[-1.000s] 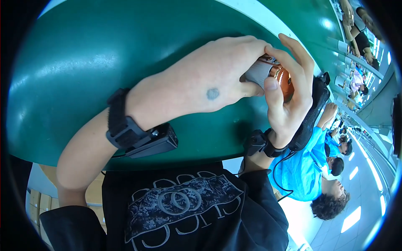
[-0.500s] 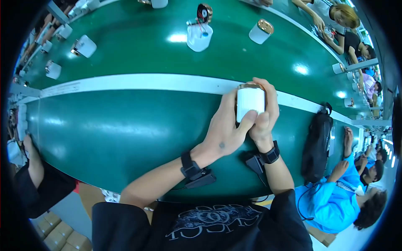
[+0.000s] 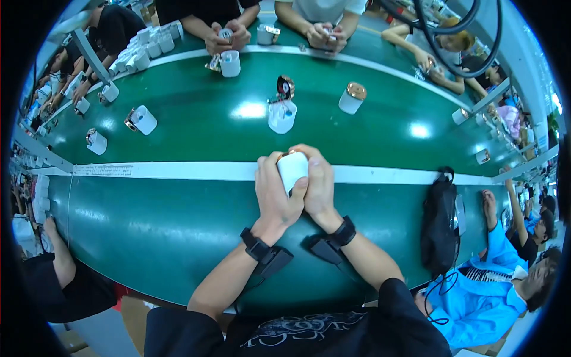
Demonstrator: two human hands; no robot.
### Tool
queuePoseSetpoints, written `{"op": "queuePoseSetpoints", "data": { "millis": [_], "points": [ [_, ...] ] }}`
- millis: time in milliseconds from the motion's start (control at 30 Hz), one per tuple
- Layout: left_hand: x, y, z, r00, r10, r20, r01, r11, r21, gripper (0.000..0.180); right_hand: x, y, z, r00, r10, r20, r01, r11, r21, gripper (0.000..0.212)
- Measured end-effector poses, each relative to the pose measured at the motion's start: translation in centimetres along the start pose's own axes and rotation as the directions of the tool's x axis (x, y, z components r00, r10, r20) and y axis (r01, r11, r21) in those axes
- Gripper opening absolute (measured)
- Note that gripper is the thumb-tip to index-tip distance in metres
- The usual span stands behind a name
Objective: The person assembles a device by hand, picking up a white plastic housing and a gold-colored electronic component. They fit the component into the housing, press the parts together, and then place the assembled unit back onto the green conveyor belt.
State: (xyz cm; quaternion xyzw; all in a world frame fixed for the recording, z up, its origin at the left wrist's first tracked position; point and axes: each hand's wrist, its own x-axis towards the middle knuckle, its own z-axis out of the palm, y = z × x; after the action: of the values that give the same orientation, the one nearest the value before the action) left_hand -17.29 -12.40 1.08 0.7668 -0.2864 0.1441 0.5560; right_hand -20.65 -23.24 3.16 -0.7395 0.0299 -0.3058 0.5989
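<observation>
Both my hands are wrapped round a white rounded housing with a copper-coloured top (image 3: 292, 171), held over the near edge of the white strip. My left hand (image 3: 275, 193) grips its left side, and my right hand (image 3: 319, 185) closes round its right side, with a thumb across the front. The palms hide its lower part. Beyond my hands, an opened white housing (image 3: 282, 117) stands with its dark round part (image 3: 285, 87) tipped up on wires. To its right stands a closed housing with a copper-coloured lid (image 3: 353, 98).
A white strip (image 3: 196, 171) crosses the green table (image 3: 160, 214). More opened housings, like the white housing (image 3: 143, 120), lie at the left. A black bag (image 3: 440, 223) lies at the right. Co-workers sit opposite and beside me; one wears a blue jacket (image 3: 476, 297).
My hands have shifted left along the strip with the housing still in them. The view has tilted up, bringing co-workers' hands across the table into sight.
</observation>
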Motion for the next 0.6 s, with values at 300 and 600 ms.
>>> {"op": "queuePoseSetpoints", "data": {
  "millis": [300, 600],
  "points": [
    [0.7, -0.7, 0.6, 0.991, -0.118, 0.06, 0.129, 0.959, -0.253, 0.069, 1.5, 2.1, -2.5, 0.992, 0.125, 0.019, -0.118, 0.968, -0.221, 0.034],
    [0.9, -0.9, 0.2, 0.981, -0.146, 0.13, 0.158, 0.984, -0.085, 0.072, 7.0, 5.7, -12.1, 0.939, -0.302, -0.166, 0.09, 0.682, -0.726, 0.056]
  ]
}}
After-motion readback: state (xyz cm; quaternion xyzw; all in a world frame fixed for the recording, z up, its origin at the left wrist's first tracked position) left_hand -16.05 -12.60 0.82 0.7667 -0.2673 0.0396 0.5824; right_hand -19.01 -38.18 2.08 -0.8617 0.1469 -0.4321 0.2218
